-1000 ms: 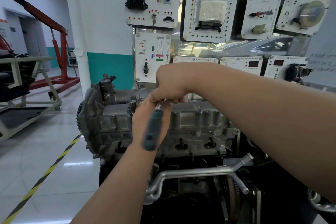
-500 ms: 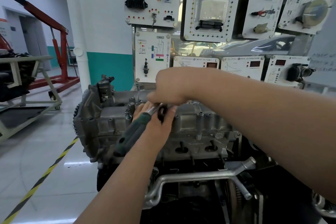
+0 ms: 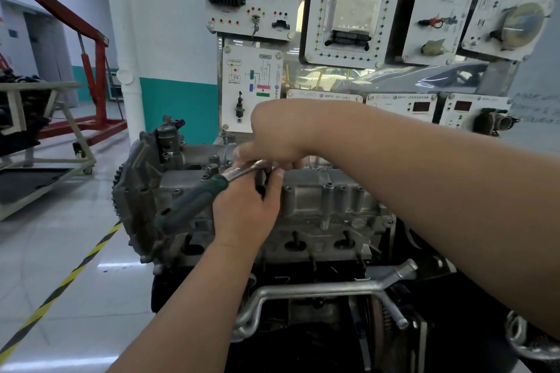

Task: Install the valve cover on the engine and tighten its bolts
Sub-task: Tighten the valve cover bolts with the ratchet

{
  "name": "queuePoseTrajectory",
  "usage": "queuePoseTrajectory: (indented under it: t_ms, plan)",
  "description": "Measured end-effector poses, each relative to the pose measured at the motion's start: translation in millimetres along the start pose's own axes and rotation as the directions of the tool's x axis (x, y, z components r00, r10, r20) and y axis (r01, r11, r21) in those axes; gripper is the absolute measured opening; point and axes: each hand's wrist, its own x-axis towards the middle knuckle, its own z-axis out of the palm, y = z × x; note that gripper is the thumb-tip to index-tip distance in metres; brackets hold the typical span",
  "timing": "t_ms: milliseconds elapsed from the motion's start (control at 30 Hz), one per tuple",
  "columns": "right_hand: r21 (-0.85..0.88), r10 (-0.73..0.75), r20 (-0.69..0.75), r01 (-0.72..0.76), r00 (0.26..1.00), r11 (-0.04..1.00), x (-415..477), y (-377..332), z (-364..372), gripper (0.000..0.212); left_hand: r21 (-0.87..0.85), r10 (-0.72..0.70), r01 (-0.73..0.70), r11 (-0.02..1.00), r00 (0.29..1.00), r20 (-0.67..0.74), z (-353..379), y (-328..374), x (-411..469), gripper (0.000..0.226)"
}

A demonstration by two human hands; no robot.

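Observation:
The grey aluminium valve cover (image 3: 327,194) sits on top of the engine (image 3: 142,191), with several bolts standing along its edges. A ratchet wrench with a dark green handle (image 3: 194,203) points down to the left, its chrome head over the cover's top. My left hand (image 3: 248,209) is curled around the ratchet near its head. My right hand (image 3: 275,136) reaches in from the right and grips the ratchet head from above. The bolt under the head is hidden by my fingers.
A silver coolant pipe (image 3: 318,291) runs across the engine's front. Behind the engine stands a board of white training panels (image 3: 348,12). At the left are a red engine crane (image 3: 91,54), a wheeled stand (image 3: 45,142) and a yellow-black floor stripe (image 3: 63,281).
The green handle has swung from hanging nearly straight down to pointing out to the left. Both hands have stayed on the ratchet head.

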Motion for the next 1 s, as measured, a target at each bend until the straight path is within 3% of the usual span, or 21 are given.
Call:
queuePoseTrajectory:
  t_ms: [167,300,367,467,533,600,733,800,900,1000]
  plan:
    - [-0.05,0.014,-0.046,-0.016,0.999,0.999,-2.6,3.8,-18.9,0.035,-0.065,0.033,-0.038,0.997,0.997,-0.076,-0.5,2.4,-3.1,0.034]
    - [-0.118,0.022,-0.19,-0.045,0.982,0.992,-4.5,-11.0,2.3,0.051,-0.022,0.124,-0.127,0.992,0.986,-0.11,-0.3,0.3,-2.9,0.037]
    - [-0.127,0.073,-0.162,-0.095,0.984,0.987,-5.2,-17.3,7.0,0.056,-0.02,0.125,-0.128,0.992,0.986,-0.108,-0.6,-1.5,-1.8,0.035]
    - [-0.002,0.09,0.02,-0.09,0.996,0.996,-3.6,-11.9,-2.7,0.057,-0.001,0.121,-0.121,0.993,0.99,-0.068,-1.6,0.6,-2.9,0.035]
    - [0.047,0.057,0.037,-0.059,0.998,0.997,-5.4,-3.5,-5.0,0.052,-0.006,0.063,-0.063,0.998,0.997,-0.036,-1.6,0.4,-2.6,0.032]
    - [0.082,-0.025,-0.021,0.027,0.999,0.996,-8.5,7.5,3.1,0.041,-0.05,0.03,-0.031,0.998,0.999,-0.018,-1.0,-1.9,-2.9,0.034]
    - [0.467,-0.109,-0.179,0.182,0.978,0.865,-15.9,26.8,36.3,0.031,-0.013,0.105,-0.105,0.994,0.994,0.022,-3.6,-3.1,-2.5,0.039]
    - [0.598,-0.039,-0.29,0.213,0.956,0.773,-12.6,31.8,58.9,0.029,-0.06,0.082,-0.078,0.995,0.993,0.083,-5.5,-1.3,-1.6,0.035]
    - [0.75,0.116,-0.37,0.222,0.922,0.622,-9.3,23.0,85.8,0.005,-0.176,0.056,-0.041,0.984,0.995,0.086,-17.4,-1.5,-17.5,0.027]
    - [0.777,0.186,-0.391,0.215,0.901,0.591,-5.2,19.1,96.8,0.023,-0.204,0.03,-0.035,0.978,0.999,-0.028,-44.9,6.0,-41.8,0.02]
